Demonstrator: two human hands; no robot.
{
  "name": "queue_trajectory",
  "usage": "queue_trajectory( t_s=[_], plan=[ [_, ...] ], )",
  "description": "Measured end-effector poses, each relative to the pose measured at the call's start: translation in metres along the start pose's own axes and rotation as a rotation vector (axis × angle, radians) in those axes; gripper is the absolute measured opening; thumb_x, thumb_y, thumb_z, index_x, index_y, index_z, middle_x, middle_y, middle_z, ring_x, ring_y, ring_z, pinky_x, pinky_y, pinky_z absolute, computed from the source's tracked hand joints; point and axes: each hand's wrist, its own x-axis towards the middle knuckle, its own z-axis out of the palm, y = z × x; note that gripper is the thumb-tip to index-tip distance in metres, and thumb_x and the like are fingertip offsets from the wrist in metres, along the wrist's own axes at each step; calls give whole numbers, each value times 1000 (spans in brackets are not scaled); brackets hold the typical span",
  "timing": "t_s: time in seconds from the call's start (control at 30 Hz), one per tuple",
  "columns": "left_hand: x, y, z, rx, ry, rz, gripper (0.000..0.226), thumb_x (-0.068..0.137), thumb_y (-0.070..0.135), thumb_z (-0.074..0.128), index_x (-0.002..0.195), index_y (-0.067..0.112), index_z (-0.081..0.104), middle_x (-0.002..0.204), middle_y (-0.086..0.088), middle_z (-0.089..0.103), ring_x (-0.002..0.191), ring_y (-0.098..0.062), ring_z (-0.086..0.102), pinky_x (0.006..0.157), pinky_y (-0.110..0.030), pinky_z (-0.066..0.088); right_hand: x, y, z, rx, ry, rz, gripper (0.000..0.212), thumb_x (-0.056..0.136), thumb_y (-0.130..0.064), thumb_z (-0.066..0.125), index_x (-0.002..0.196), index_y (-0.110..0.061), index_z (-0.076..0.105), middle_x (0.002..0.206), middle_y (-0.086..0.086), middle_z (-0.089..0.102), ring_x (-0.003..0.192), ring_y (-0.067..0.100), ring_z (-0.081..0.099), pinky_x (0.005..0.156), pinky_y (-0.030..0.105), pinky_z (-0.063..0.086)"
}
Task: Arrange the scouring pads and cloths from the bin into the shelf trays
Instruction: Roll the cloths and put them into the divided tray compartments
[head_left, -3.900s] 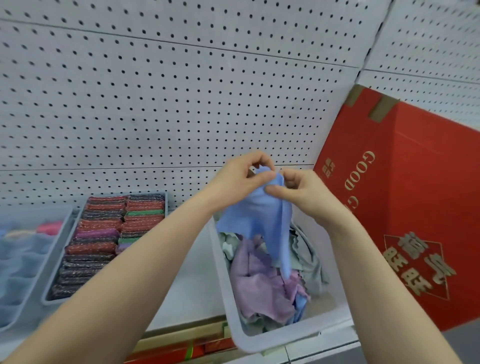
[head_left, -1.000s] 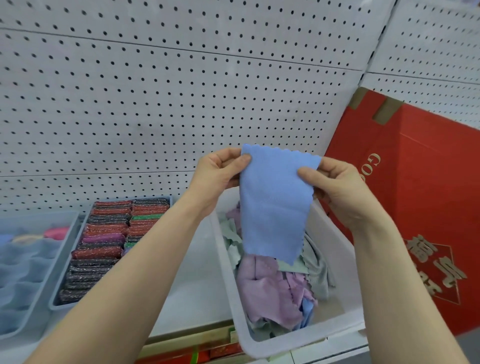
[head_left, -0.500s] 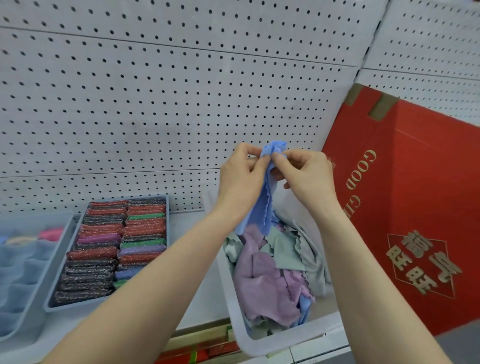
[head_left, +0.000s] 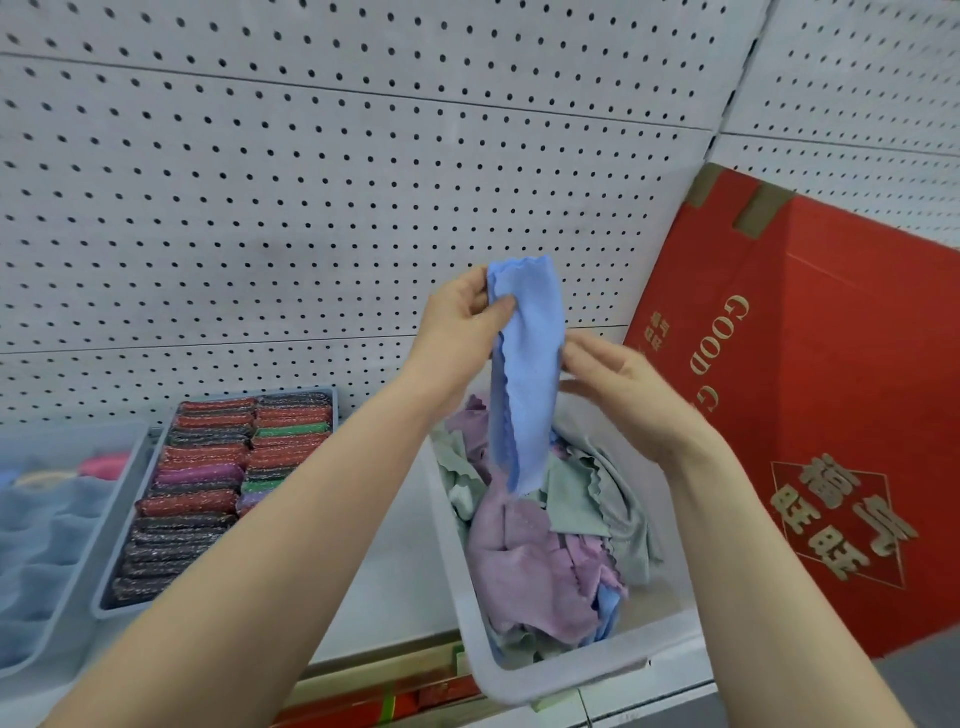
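Blue cloth (head_left: 527, 374), folded into a narrow strip with scalloped edges, hangs above the white bin (head_left: 566, 675) of lilac and grey-green cloths. Left hand (head_left: 462, 325) pinches its top corner; right hand (head_left: 623, 395), fingers fairly straight, touches its side.

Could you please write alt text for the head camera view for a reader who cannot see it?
A left hand pinches a folded blue cloth while the right hand touches it, above a white bin of loose cloths. A tray of scouring pads lies left.
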Motion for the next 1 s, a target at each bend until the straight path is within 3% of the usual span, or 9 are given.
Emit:
queue_trajectory(
  t_s=[0.1,0.2,0.3,0.43,0.6,0.77,0.83,0.93,1.0],
  plan=[
    [2,10,-1,-109,-14,-47,23,99,0,46,114,7,62,94,-5,70,81,-15,68,69,-25,57,-7,8,11,118,-85,56,27,91,-23,62,113,-10,71,113,9,72,103,23,68,90,35,51],
    [4,9,-3,-142,4,-142,18,102,14,48,109,9,64,95,-5,71,82,-17,69,74,-26,58,-5,6,19,204,74,66,23,86,-21,68,100,-5,74,98,14,75,85,25,70,78,37,54],
    [-5,-12,-5,-15,-103,-317,33,96,34,59,110,5,65,101,-11,73,87,-19,70,87,-37,58,-4,6,23,196,192,68,21,90,-13,66,102,3,72,96,18,75,82,25,71,75,34,59],
    [-27,-51,3,68,-47,-387,27,88,4,68,114,0,64,86,-7,71,65,-8,69,67,-23,59,-7,18,24,90,222,171,18,95,-19,62,100,-6,74,93,16,75,79,26,69,75,41,53],
    [-29,-55,4,-18,51,-249,21,87,-7,62,104,3,69,85,-9,69,64,-10,68,62,-22,57,-11,18,17,123,178,122,22,95,-3,58,103,-14,75,97,11,75,88,30,68,83,49,51],
    [-24,-44,6,66,42,-12,53,82,-20,53,61,24,74,80,12,61,73,-16,57,65,-37,52,-10,5,15,230,199,4,40,87,14,52,64,-12,73,73,6,71,69,20,65,63,28,52],
    [-22,-44,4,134,55,39,60,81,-19,53,56,31,74,86,13,57,80,-15,56,72,-49,54,-11,4,13,310,197,11,45,90,17,41,81,-12,74,82,6,73,75,16,67,69,27,52],
    [-22,-44,1,178,104,104,62,81,-17,53,57,37,73,84,20,55,85,-11,55,83,-56,52,-14,9,11,388,116,78,35,97,-3,45,121,-19,64,109,11,70,94,22,64,85,37,48],
    [-23,-41,0,168,124,126,63,82,-17,51,61,38,74,88,17,55,87,-11,55,86,-55,52,-17,15,14,288,90,129,24,96,-19,57,117,-14,68,109,13,71,94,24,64,87,44,45]
  ],
)
